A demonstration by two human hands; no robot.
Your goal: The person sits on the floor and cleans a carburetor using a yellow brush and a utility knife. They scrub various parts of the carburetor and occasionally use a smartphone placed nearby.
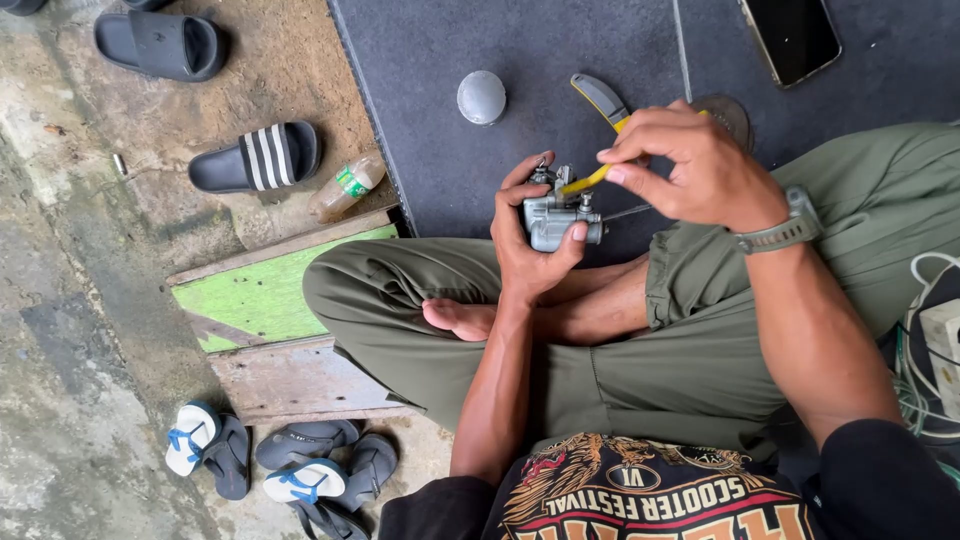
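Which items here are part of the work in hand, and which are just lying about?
In use: metal carburettor in left hand; yellow-handled tool in right hand.

Lying about: grey dome cap, phone, plastic bottle, striped slide sandal, flip-flops.

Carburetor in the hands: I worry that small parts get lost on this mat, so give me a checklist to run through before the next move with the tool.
1. Left hand wraps the grey metal carburetor firmly: ok.
2. Right hand pinches the yellow-handled tool: ok.
3. Tool tip seated on the fitting: cannot tell, fingers hide it.
4. Grey dome cap lies apart on the dark mat, in view: ok.
5. Phone lies away from the work: ok.
6. Carburetor held over the crossed legs, not the mat, so dropped parts could roll off: not ok.
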